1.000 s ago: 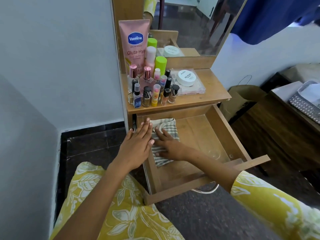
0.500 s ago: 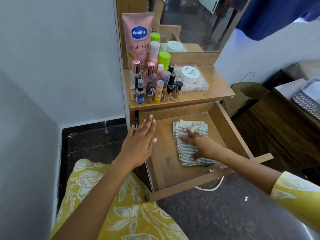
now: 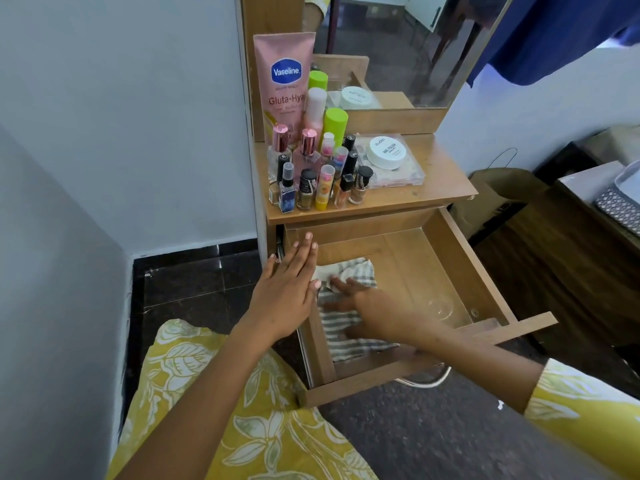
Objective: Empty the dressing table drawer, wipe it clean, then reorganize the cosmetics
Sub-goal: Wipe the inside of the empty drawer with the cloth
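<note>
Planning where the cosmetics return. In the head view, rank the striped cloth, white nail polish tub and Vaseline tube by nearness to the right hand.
1. Striped cloth: under the right hand, in the drawer.
2. White nail polish tub: tabletop, right side.
3. Vaseline tube: back left, standing upright.

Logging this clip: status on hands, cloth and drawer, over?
Left hand flat on drawer's left wall. Right hand flat, pressing striped cloth on drawer floor. Cosmetics up top, nothing obstructing.

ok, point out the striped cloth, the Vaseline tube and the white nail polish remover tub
striped cloth [image 3: 341, 336]: head view, bare striped area below the right hand.
Vaseline tube [image 3: 284, 77]: head view, on the blue logo.
white nail polish remover tub [image 3: 386, 152]: head view, centre of its lid.
</note>
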A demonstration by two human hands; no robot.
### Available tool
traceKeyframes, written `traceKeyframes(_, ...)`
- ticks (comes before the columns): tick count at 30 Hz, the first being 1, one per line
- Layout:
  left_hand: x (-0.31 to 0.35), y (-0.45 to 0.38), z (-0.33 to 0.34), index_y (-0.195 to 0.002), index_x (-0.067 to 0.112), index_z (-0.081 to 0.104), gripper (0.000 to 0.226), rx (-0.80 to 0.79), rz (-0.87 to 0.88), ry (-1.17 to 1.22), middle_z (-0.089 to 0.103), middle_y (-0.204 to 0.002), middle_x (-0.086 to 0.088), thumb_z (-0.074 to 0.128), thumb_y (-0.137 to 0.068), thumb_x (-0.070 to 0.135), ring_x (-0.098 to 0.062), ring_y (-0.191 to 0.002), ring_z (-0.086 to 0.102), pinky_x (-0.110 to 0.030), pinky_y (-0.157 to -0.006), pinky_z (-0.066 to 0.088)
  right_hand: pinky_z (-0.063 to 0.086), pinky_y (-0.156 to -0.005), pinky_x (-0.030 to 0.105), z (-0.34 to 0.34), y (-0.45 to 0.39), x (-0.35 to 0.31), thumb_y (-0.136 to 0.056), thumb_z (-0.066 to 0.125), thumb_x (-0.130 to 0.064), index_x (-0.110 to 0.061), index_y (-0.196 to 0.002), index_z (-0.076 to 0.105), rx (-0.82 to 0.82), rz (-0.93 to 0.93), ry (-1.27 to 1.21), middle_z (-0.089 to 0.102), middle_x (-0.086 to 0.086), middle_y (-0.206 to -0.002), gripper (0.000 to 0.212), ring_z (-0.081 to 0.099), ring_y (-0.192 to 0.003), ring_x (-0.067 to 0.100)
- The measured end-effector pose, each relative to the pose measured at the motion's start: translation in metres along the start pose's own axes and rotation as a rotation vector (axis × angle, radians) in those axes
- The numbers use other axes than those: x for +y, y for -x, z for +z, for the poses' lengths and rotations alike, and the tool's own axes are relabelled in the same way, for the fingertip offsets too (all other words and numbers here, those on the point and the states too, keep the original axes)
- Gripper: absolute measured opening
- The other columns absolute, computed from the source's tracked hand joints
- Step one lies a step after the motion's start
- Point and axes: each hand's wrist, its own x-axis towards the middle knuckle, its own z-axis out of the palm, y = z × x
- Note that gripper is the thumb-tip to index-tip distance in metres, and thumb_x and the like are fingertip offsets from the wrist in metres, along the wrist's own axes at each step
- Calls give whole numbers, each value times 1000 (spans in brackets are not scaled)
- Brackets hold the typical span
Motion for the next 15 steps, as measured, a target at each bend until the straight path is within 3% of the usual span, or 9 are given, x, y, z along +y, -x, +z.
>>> traceKeyframes(3,0,-1,1,-143,21,-23,59,3,-6,0,-36,-147,6,15,-100,38,-10,-139,-23,-40,-116,-7,7,-121,46,7,1,10,-91,55,-42,-38,-148,16,-34,-112,45,-20,-2,-156,69,-11,-146,27)
traceKeyframes(6,-1,-1,3,-144,21,-21,59,18,-4,-4,-36,-147,7,16,-100,38,-9,-139,-23,-38,-115,-9,6,-120,46,15,0,10,-88,62,-38,-39,-149,15,-75,-161,3,-30,-7,-148,77,-16,-145,29)
traceKeyframes(11,-2,1,6,-143,22,-22,59,31,8,15,-36,-147,9,13,-99,41,-7,-137,-26,-37,-113,-13,14,-120,42,12,14,33,-88,63,-14,-43,-142,33,-116,-199,62,-19,-18,-151,68,-6,-147,21)
traceKeyframes(13,-3,1,7,-142,23,-23,59,38,12,19,-37,-146,9,13,-99,41,-7,-137,-26,-37,-113,-13,12,-120,35,8,27,55,-84,66,-14,-41,-139,39,-92,-120,-50,-2,-14,-158,67,3,-148,20)
traceKeyframes(15,-3,0,8,-141,23,-25,58,38,11,12,-38,-146,9,12,-99,41,-7,-137,-26,-38,-113,-13,13,-120,33,3,40,79,-83,69,-18,-49,-135,34,-79,-36,-41,-5,-16,-157,70,1,-148,21)
